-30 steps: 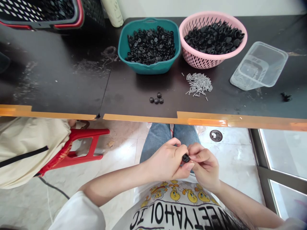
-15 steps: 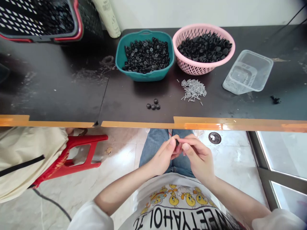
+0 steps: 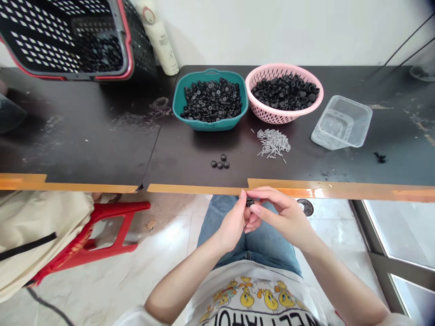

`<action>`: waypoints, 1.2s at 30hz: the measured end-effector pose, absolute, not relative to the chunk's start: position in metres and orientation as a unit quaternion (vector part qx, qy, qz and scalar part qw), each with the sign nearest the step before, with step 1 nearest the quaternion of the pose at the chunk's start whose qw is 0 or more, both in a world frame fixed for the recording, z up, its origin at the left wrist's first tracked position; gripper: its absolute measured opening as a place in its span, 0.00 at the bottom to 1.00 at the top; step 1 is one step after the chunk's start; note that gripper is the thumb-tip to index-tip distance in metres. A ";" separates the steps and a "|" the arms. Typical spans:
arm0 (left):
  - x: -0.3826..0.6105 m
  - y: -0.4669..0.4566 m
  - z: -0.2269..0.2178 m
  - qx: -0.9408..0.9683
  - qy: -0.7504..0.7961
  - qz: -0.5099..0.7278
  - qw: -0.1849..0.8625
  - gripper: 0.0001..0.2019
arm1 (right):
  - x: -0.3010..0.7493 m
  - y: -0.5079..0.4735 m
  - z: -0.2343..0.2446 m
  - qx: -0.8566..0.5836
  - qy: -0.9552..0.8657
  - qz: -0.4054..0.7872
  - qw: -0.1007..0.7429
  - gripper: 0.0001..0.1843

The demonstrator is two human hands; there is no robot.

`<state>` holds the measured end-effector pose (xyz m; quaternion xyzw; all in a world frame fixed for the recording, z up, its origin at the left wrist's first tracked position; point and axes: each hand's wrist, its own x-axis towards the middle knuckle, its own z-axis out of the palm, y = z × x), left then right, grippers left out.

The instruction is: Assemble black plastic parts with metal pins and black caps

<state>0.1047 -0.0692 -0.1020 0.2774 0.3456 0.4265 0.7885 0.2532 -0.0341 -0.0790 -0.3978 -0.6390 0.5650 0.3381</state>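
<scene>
My left hand (image 3: pixel 234 222) and my right hand (image 3: pixel 278 213) meet above my lap, just below the table's front edge. Both pinch one small black plastic part (image 3: pixel 250 202) between their fingertips. Three or so loose black round parts (image 3: pixel 220 162) lie on the dark table (image 3: pixel 102 131) just ahead. A pile of small silver screws (image 3: pixel 273 142) lies to their right. Behind stand a teal tub (image 3: pixel 210 97) full of black discs and a pink basket (image 3: pixel 283 93) full of black caps.
A clear plastic container (image 3: pixel 341 122) sits right of the pink basket. A black and red crate (image 3: pixel 68 38) stands at the back left, next to a white bottle (image 3: pixel 158 36). A red stool (image 3: pixel 112 226) and a person in beige clothing (image 3: pixel 30 235) are at my left.
Both hands have risen from my lap toward the table edge, still pinching the black part. My head has tilted up, so more of the wall and crate shows.
</scene>
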 end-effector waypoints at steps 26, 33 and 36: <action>0.070 -0.055 -0.091 0.354 0.295 0.323 0.827 0.32 | 0.243 -0.033 -0.069 -0.388 -0.617 0.587 0.352 0.08; 0.062 -0.049 -0.083 0.408 0.268 0.288 0.824 0.31 | 0.251 -0.033 -0.053 -0.388 -0.706 0.500 0.317 0.06; 0.059 -0.047 -0.080 0.420 0.248 0.265 0.832 0.30 | 0.253 -0.035 -0.051 -0.371 -0.721 0.487 0.326 0.06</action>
